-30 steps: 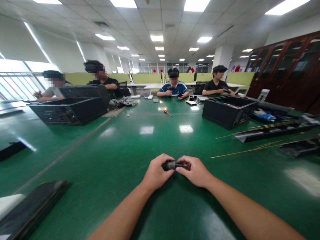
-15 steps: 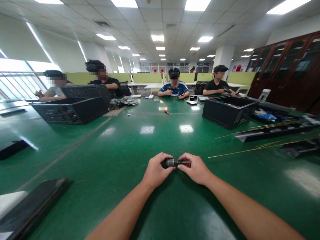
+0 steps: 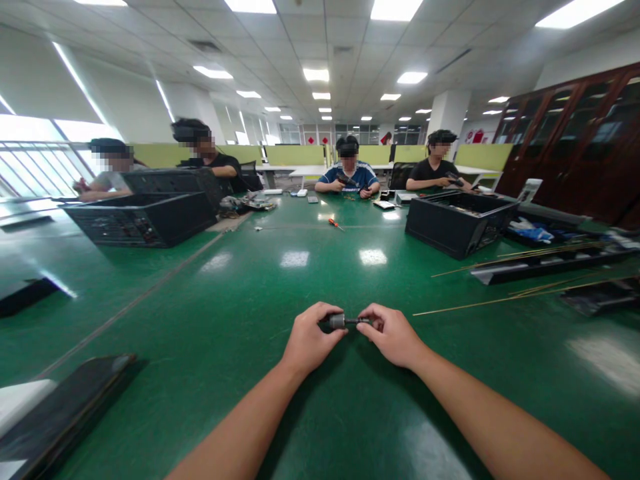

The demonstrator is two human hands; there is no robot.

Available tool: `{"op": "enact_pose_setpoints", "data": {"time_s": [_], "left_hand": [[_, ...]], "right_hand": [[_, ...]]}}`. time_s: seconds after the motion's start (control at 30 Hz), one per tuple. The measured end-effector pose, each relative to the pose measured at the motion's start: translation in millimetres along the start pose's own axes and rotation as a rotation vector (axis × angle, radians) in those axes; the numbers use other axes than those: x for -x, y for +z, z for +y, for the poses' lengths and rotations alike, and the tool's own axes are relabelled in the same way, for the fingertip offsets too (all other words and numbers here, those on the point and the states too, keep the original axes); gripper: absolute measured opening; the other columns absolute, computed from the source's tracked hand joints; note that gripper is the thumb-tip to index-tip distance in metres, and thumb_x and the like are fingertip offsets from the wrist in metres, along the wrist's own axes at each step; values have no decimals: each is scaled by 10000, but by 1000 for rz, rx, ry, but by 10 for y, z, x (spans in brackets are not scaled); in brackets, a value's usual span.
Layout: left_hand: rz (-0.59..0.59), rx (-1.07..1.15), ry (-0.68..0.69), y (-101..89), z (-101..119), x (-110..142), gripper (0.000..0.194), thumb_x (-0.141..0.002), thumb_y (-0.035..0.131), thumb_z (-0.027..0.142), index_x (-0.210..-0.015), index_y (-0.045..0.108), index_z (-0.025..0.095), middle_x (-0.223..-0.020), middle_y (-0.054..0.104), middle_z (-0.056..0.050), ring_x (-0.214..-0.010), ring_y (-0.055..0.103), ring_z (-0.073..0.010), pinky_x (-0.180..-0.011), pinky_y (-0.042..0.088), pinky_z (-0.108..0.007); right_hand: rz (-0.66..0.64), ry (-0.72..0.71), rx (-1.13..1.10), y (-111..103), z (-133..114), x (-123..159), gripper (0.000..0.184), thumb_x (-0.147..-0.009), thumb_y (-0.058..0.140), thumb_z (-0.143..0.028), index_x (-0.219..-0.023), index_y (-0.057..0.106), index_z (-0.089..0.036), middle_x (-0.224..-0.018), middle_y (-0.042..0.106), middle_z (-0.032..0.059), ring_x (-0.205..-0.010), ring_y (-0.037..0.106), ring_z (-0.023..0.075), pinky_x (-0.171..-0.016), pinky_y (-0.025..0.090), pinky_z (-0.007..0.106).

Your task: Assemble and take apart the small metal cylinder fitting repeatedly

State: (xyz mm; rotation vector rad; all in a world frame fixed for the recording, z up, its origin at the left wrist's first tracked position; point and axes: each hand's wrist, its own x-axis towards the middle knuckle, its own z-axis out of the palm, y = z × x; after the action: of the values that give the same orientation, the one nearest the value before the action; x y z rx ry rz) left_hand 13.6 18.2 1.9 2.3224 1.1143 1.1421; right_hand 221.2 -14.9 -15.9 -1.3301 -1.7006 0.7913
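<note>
Two hands (image 3: 309,339) (image 3: 395,335) farther apart, one cylinder (image 3: 338,321), one shaft (image 3: 351,321)

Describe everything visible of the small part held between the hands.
The small part has a grey, metallic-looking cylinder and a thinner, darker shaft extending right, roughly level. The left hand grips the cylinder; the right hand holds the shaft's far end. Both ends are partly hidden. Whether it touches the green table beneath is unclear.
</note>
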Motion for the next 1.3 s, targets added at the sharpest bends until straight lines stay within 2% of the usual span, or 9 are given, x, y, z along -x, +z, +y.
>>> {"op": "enact_pose_setpoints", "data": {"time_s": [0.2,0.4,0.7,1.3], "left_hand": [[30,-7,-11,-13,10,-8,255,-684,768,181,-924,686,210,-891,719,-26,-837,664,-193,-764,517,-313],[54,0,-4,-24,15,-6,259,-681,773,172,-923,686,211,-882,716,-20,-830,665,-189,-770,522,-312],[110,11,10,-48,38,-16,248,-712,740,159,-947,684,213,-927,707,-24,-875,658,-187,-821,515,-316],[132,18,-34,-64,39,-24,245,-706,744,177,-943,693,215,-943,708,-28,-896,659,-194,-842,518,-326]], "right_hand": [[49,-17,42,-12,3,0,175,-827,641,-300,-954,677,-186,-619,563,-26,-556,503,125,-543,367,238],[46,14,48,-27,-41,10,198,-844,626,-336,-963,670,-184,-608,559,-27,-540,508,125,-525,361,236],[48,11,-47,-10,-27,3,215,-902,558,-362,-997,630,-182,-767,656,12,-575,583,124,-547,422,231],[73,15,-44,-22,-51,15,214,-898,557,-358,-993,629,-180,-748,648,3,-569,594,124,-554,440,233]]}}
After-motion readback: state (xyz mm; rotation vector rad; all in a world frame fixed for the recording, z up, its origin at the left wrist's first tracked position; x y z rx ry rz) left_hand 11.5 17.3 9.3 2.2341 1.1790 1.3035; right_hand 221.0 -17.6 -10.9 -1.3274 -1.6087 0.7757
